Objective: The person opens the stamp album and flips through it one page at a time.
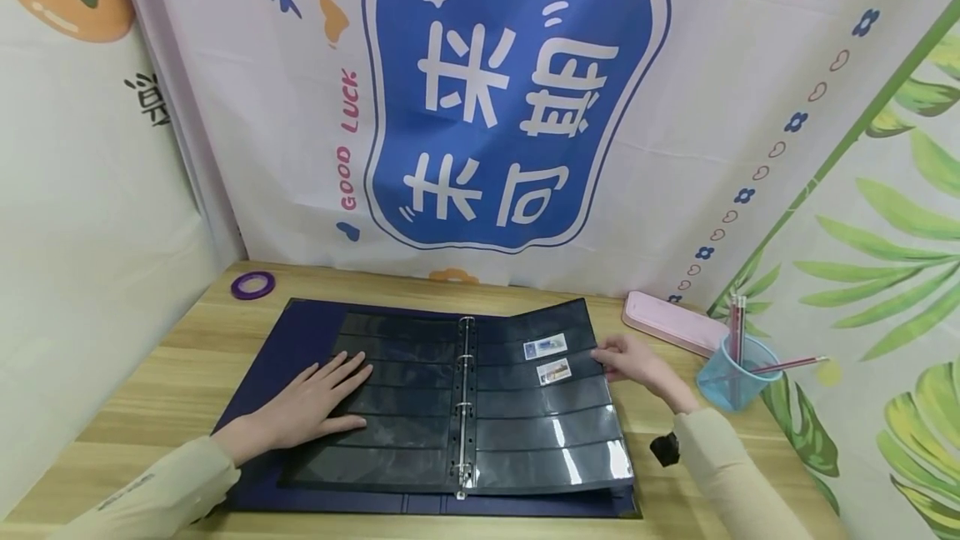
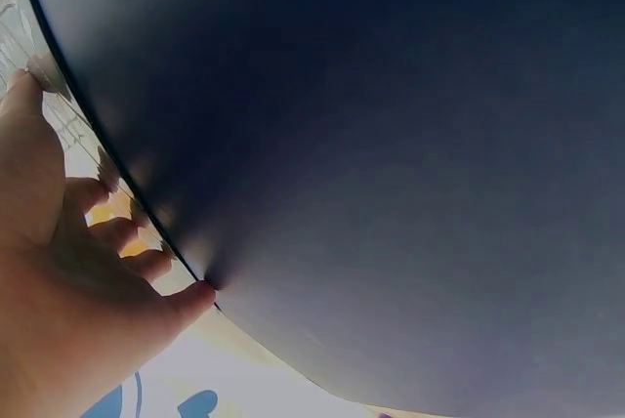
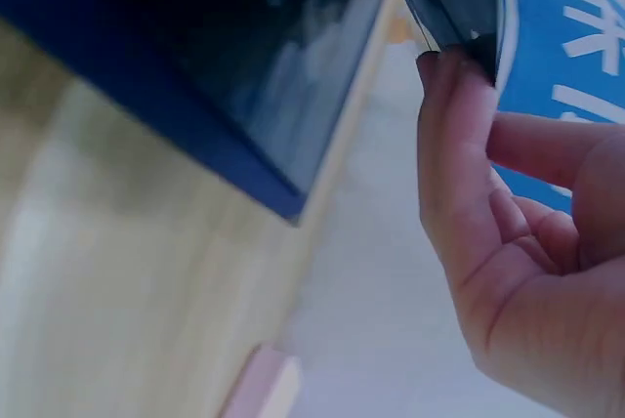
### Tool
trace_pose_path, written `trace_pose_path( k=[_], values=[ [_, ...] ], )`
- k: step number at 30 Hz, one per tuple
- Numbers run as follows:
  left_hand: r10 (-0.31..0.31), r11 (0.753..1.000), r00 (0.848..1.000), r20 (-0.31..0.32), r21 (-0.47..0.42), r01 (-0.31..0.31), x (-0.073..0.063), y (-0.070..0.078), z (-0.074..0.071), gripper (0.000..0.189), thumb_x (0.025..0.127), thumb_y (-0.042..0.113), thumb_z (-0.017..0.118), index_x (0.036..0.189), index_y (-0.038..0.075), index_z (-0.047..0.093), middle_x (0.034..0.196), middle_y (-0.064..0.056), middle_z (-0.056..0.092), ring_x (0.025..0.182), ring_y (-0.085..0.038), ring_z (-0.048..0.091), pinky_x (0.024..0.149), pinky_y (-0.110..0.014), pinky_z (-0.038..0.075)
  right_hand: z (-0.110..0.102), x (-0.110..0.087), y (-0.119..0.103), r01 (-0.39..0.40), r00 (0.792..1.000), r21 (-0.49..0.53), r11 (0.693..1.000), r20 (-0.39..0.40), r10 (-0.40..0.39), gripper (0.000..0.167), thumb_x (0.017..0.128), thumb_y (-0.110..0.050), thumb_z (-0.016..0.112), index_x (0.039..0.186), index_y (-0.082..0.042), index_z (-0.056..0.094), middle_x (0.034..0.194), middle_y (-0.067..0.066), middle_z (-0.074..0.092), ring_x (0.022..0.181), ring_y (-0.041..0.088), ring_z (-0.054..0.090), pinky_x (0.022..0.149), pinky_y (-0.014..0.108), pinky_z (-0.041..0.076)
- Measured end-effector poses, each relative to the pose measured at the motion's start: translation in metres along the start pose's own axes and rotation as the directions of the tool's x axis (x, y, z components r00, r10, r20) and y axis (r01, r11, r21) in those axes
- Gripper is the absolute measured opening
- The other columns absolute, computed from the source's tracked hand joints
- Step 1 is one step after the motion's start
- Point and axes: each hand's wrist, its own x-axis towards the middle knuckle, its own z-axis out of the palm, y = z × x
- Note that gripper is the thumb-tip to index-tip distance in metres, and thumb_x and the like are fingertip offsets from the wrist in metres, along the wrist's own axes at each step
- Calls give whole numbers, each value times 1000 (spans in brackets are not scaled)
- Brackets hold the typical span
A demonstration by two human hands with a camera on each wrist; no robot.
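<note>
Black left page (image 1: 408, 400) bears the left hand (image 1: 311, 402), palm-down, fingers (image 1: 356, 380) spread; right hand (image 1: 637, 363) pinches the right page (image 1: 525, 405).

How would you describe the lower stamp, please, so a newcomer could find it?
On the table, find the open blue binder, then the black page right of its rings. There, the lower stamp shows brownish tones, unlike the bluish upper stamp.

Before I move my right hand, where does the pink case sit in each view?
Head: the pink case lies right of centre, just behind and left of the blue pencil cup.
Left wrist: not in this picture.
Right wrist: part of it shows at the bottom edge, left of centre, cut off by the frame.
Shared landmark: the dark blue binder, in all three.
</note>
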Motion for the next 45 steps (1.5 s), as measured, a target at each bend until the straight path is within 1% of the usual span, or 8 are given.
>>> trace_pose_path(
  k=[4,9,11,16,24,29,37,45],
  values=[
    [3,1000,1000,-2,3,-3,1,0,1,82,93,66,50,153,11,38,161,-17,32,147,-45,31,109,-70,31,-9,-2,-19,22,999,-27,999,-31,-23,27,102,-13,52,109,13,59,72,-3,53,70,9,56,69,30,60],
    [0,1000,1000,6,1,0,2,0,0,83,93,66,50,154,12,38,162,-17,31,147,-44,30,110,-70,30,-14,-1,-45,34,998,-52,998,-49,-37,35,103,-17,51,118,13,60,70,-4,54,68,7,59,69,27,60],
    [-6,1000,1000,16,-10,6,2,0,-1,83,93,66,50,154,12,38,162,-17,31,148,-45,29,110,-70,29,-15,0,-54,46,997,-36,998,-56,-48,37,103,-17,52,122,14,59,68,-5,56,67,6,60,68,25,60],
    [-14,1000,999,29,-18,14,2,0,-1,84,92,67,49,154,12,37,162,-17,30,148,-45,29,110,-70,28,-18,1,-78,73,996,-3,997,-49,-73,39,102,-16,52,126,15,57,63,-8,54,65,5,58,66,22,58],
    [-13,1000,1000,17,-3,14,0,0,0,83,92,67,49,154,12,38,161,-17,31,147,-45,30,110,-69,30,-18,2,-115,77,997,-13,997,-26,-77,43,102,-18,53,132,12,55,67,-8,59,66,5,59,67,20,58],
    [-11,1000,1000,8,3,11,0,0,0,83,93,67,50,153,12,38,161,-17,32,147,-45,31,110,-69,30,-14,7,-134,80,997,-11,997,-7,-80,42,103,-20,52,134,8,55,65,-6,56,65,6,58,69,22,59],
    [-10,1000,1000,6,-12,10,-1,1,2,83,93,66,49,154,11,37,161,-17,32,147,-45,31,110,-70,30,-6,16,-154,107,994,4,994,18,-107,37,103,-20,52,130,5,59,67,-4,54,66,8,56,74,30,61],
    [-3,1000,1000,3,-11,3,1,0,1,83,93,66,50,153,11,38,161,-18,33,147,-45,31,109,-70,30,2,20,-156,113,993,57,992,32,-115,35,103,-18,52,128,5,60,66,-5,54,66,7,55,69,24,59]
  ],
)
